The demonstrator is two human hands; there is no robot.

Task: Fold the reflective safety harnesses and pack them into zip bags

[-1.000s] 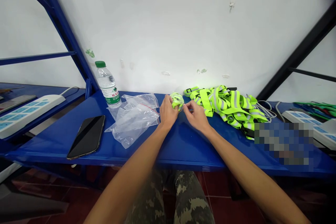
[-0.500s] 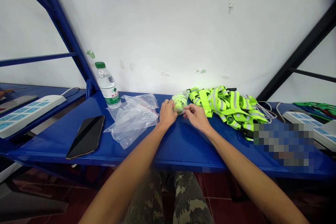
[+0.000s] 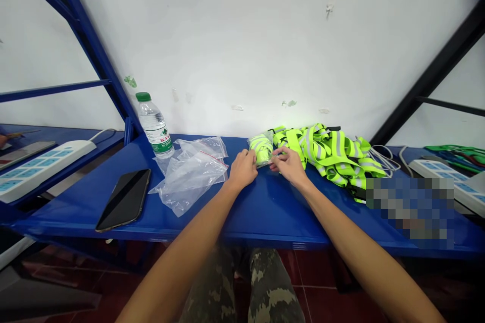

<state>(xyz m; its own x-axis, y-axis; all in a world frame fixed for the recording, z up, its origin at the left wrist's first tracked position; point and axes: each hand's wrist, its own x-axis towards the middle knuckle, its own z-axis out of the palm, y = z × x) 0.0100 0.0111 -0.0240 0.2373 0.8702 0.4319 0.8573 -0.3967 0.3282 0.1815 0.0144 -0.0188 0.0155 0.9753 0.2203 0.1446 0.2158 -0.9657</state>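
A clear zip bag [image 3: 261, 147] with a rolled-up neon-yellow and silver reflective strap inside lies at the middle of the blue table. My left hand [image 3: 244, 166] has its fingers closed on the left end of the bag's near edge. Pinching the right end of that same edge is my right hand [image 3: 287, 164]. Right beside the bag, a tangled heap of yellow reflective straps [image 3: 329, 154] with black buckles lies against the wall. Several flat clear zip bags [image 3: 193, 171] with a red seal line lie to the left of my left hand.
A green-capped water bottle [image 3: 154, 123] stands at the back left, behind a black phone [image 3: 124, 199]. White power strips [image 3: 45, 165] lie on the surfaces at both sides. A blurred-out patch [image 3: 411, 209] covers the right front of the table [image 3: 265, 212].
My right hand has slid a little to the right along the bag's near edge. More of the bag shows between my hands now. My left hand stays nearly in place.
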